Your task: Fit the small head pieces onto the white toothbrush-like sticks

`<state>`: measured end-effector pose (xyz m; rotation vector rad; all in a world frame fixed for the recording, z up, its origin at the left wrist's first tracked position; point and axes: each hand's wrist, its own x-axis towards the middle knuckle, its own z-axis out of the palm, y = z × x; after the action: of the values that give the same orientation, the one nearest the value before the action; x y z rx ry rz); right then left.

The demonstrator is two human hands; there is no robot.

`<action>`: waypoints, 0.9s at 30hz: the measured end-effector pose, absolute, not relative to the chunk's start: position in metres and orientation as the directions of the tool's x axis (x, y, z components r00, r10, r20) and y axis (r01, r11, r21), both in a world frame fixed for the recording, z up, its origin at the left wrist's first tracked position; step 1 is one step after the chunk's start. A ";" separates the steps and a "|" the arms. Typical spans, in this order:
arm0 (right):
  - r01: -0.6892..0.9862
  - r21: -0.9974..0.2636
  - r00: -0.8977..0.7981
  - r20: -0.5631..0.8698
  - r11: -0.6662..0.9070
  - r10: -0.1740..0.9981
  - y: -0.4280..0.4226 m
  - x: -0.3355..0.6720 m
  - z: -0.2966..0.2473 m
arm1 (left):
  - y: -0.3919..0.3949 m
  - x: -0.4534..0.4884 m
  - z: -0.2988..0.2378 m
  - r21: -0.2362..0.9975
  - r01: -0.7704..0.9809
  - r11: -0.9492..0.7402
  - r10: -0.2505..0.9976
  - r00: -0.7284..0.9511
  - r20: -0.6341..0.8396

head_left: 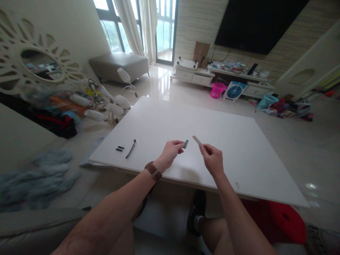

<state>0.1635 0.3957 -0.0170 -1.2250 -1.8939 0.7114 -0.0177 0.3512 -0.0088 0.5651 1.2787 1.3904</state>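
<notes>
My left hand is raised over the white board and pinches a small green and dark chip between thumb and fingertips. A brown watch strap is on that wrist. My right hand is just to the right, fingers closed round a short pale stick that points up and left toward the chip. The two things are a little apart. On the board to the left lie two small black pieces and a thin dark tool.
The white board rests low in front of my knees. A light fitting with white glass shades lies at its far left corner. A blue-grey fluffy rug is at the left, a red object under the board's right edge, a pink basket farther off.
</notes>
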 end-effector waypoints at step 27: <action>0.583 -0.727 -0.202 0.303 0.363 0.931 0.398 0.166 -0.016 | 0.352 -0.016 -0.011 0.908 -0.365 0.204 0.909 -0.273 -0.314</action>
<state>0.1662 0.3978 -0.0162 -1.3154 -1.8957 0.6057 -0.0163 0.3522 -0.0111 0.5876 1.2974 1.3729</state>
